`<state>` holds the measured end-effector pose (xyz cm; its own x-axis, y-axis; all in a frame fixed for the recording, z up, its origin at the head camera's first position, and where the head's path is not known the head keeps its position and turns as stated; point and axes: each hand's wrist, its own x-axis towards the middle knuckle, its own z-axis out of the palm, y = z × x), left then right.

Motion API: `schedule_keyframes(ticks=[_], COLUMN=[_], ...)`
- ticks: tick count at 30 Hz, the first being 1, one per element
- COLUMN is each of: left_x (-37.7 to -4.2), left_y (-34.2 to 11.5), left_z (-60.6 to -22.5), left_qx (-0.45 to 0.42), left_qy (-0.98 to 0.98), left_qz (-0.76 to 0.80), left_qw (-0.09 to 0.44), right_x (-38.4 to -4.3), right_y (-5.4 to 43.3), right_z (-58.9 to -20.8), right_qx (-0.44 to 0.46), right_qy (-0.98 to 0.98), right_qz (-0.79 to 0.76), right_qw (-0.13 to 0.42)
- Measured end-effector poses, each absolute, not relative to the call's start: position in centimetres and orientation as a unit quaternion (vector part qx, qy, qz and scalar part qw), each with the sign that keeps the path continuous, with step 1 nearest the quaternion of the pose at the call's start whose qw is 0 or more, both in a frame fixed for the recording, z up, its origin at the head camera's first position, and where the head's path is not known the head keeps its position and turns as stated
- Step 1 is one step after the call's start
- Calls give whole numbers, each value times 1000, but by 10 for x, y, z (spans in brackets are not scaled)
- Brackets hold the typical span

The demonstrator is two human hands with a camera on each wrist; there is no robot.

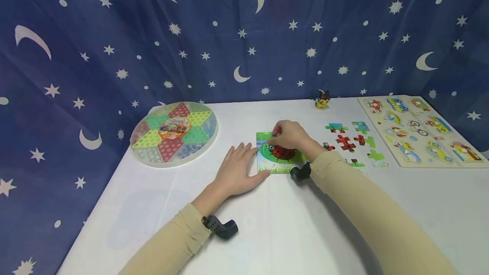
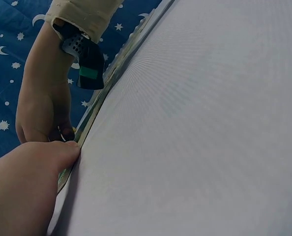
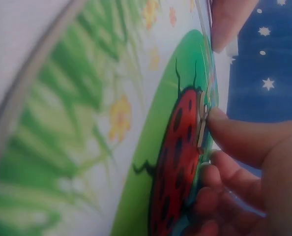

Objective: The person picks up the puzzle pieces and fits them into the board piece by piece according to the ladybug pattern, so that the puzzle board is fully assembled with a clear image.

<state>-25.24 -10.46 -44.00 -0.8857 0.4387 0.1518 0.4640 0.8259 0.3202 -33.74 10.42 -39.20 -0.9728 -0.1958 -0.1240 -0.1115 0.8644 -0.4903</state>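
A square ladybug puzzle board [image 1: 273, 167] lies on the white table, with grass along its near edge and a red spotted ladybug in the middle. My left hand [image 1: 237, 172] rests with spread fingers at the board's left side. Its thumb [image 2: 67, 153] touches the board's near left corner. Over the board's far part is my right hand [image 1: 291, 134], the fingers bent. Between thumb and fingers it pinches a small puzzle piece [image 3: 202, 128], seen edge-on in the right wrist view close over the ladybug picture. The piece's printed face is mostly hidden by the hand.
Several loose puzzle pieces [image 1: 345, 143] lie right of the board, some partly behind the right forearm. A wooden picture board [image 1: 416, 130] lies far right. The round Chinese checkers board [image 1: 173, 135] is at left. A small yellow figurine [image 1: 322, 100] stands by the starry curtain [image 1: 244, 33].
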Motion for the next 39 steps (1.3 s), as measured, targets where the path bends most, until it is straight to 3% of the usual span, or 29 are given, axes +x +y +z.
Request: schedule_keyframes(ticks=[10,16,39], left_x=[-250,-249,-249], left_y=[-106,-106,-105], left_z=[-441,-443,-439], left_qx=[-235,-236,-240], left_qy=[-954,-954,-953], left_qz=[-183,-180,-180], left_qw=[38,34,46], right_x=[-334,-334,-334], right_y=[95,104,203], right_z=[-391,-390,-370], right_qx=[-85,-96,-113], right_qy=[962,954,951], right_qz=[-248,-267,-276], right_qw=[77,100,77])
